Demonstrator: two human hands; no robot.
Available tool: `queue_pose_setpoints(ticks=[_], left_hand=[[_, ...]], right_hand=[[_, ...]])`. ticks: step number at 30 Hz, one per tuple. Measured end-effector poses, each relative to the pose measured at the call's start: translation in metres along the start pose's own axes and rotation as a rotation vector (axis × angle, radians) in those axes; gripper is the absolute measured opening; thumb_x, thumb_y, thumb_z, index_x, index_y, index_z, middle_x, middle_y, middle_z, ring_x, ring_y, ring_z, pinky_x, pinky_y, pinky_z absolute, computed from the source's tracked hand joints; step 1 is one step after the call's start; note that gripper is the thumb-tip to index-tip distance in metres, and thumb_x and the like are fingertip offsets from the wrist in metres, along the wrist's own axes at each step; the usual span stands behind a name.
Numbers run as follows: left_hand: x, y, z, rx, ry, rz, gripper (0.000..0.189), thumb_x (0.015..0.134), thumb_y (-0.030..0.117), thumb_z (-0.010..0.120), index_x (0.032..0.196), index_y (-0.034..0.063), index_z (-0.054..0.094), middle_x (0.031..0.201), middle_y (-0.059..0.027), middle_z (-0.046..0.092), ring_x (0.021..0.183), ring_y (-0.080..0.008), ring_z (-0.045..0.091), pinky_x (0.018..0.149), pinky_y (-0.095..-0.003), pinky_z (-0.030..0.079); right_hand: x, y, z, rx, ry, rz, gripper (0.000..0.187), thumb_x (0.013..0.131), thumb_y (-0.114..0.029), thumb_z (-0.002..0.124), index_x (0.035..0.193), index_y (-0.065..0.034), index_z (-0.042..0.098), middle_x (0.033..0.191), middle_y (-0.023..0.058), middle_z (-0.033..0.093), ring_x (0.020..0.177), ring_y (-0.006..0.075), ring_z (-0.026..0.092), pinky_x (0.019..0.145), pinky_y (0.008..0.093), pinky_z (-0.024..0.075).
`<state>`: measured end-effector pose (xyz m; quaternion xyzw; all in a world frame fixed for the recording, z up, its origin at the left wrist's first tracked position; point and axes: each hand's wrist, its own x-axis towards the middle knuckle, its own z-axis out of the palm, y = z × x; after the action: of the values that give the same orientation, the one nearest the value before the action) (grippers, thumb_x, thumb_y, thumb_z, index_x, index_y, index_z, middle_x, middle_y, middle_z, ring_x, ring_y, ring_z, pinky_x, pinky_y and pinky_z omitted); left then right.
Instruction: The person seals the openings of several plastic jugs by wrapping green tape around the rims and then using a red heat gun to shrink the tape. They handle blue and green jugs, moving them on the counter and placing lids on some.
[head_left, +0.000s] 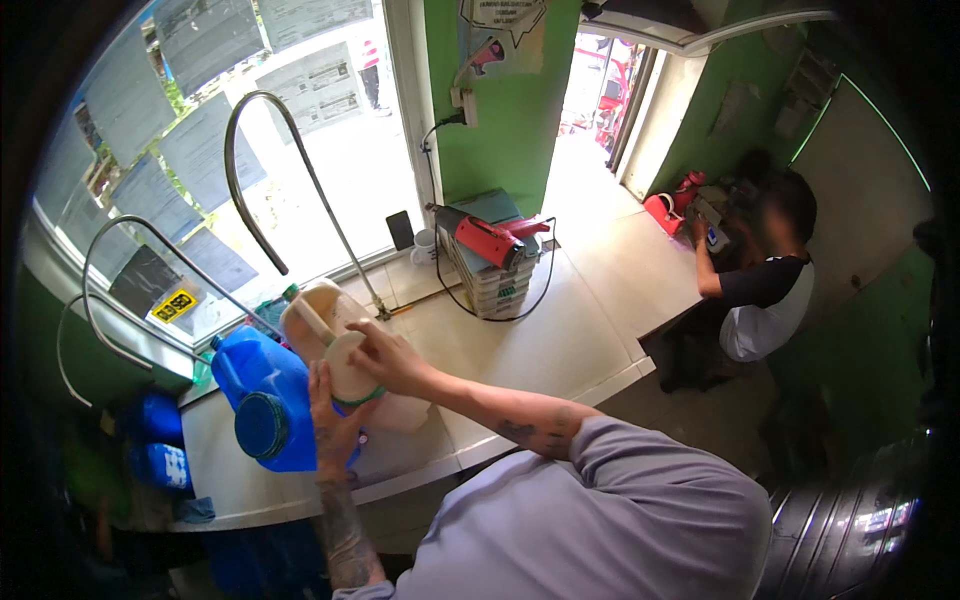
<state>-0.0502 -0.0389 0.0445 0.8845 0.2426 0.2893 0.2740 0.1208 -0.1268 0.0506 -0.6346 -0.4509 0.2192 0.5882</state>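
On the tiled counter in front of me stands a translucent cream plastic jug (298, 337) with a handle and a wide round cap (351, 369), edged in green. My left hand (334, 416) cups the lower left side of that cap with spread fingers. From the right, my right hand (390, 361) reaches over, its bent fingertips against the cap's upper face. Whether they grip or only touch it is unclear. Close to my left hand sits a blue plastic jug (289, 367) with a wide dark blue cap (261, 425).
Curved metal spouts (300, 142) rise by the window. A red heat gun (480, 234) with a looped cord lies on a stack of boxes (491, 289). Behind are a white mug (424, 247) and a black phone (400, 229). A person (765, 292) sits at the counter's right end.
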Motion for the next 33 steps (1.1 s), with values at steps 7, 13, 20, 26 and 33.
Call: queue_pose_setpoints(ticks=[7, 13, 20, 26, 33], left_hand=[[0.017, 0.034, 0.03, 0.401, 0.032, 0.036, 0.096, 0.071, 0.04, 0.089, 0.148, 0.001, 0.046, 0.154, -0.0245, 0.041, 0.133, -0.0446, 0.047, 0.113, -0.0538, 0.038], [0.031, 0.02, 0.008, 0.234, -0.087, 0.422, 0.098, 0.076, 0.05, 0.084, 0.151, 0.003, 0.042, 0.153, -0.0234, 0.041, 0.14, -0.0434, 0.038, 0.116, -0.0527, 0.033], [0.031, 0.024, 0.023, 0.347, 0.011, 0.306, 0.089, 0.074, 0.045, 0.086, 0.143, 0.0016, 0.051, 0.145, -0.026, 0.047, 0.135, -0.0469, 0.043, 0.113, -0.0542, 0.037], [0.042, 0.013, 0.003, 0.295, -0.146, 0.37, 0.086, 0.072, 0.044, 0.087, 0.14, 0.0019, 0.055, 0.146, -0.0245, 0.047, 0.137, -0.0443, 0.043, 0.114, -0.0536, 0.037], [0.034, 0.0, 0.011, 0.206, -0.107, 0.355, 0.081, 0.076, 0.047, 0.085, 0.14, 0.0052, 0.057, 0.148, -0.0228, 0.048, 0.14, -0.0432, 0.04, 0.113, -0.0533, 0.036]], right_hand=[[0.048, -0.003, -0.009, -0.084, -0.096, -0.359, 0.036, 0.095, -0.024, 0.063, 0.125, -0.0044, 0.064, 0.114, 0.0175, 0.07, 0.102, 0.0368, 0.069, 0.091, 0.0459, 0.0539], [0.013, 0.009, 0.025, -0.514, 0.109, -0.238, 0.034, 0.091, -0.025, 0.063, 0.12, -0.0068, 0.065, 0.112, 0.0188, 0.066, 0.105, 0.0393, 0.064, 0.092, 0.0484, 0.0519], [0.043, 0.007, -0.001, -0.353, -0.161, -0.349, 0.039, 0.095, -0.028, 0.06, 0.127, -0.0068, 0.059, 0.118, 0.0198, 0.065, 0.103, 0.0398, 0.067, 0.09, 0.0492, 0.0534], [0.025, 0.004, 0.018, -0.328, 0.1, -0.075, 0.042, 0.095, -0.032, 0.061, 0.125, -0.0041, 0.058, 0.117, 0.0215, 0.067, 0.103, 0.0412, 0.068, 0.089, 0.05, 0.0542], [0.037, 0.015, 0.015, -0.333, 0.021, -0.024, 0.045, 0.097, -0.035, 0.06, 0.129, -0.0035, 0.059, 0.115, 0.0219, 0.07, 0.101, 0.0416, 0.069, 0.09, 0.0485, 0.0547]])
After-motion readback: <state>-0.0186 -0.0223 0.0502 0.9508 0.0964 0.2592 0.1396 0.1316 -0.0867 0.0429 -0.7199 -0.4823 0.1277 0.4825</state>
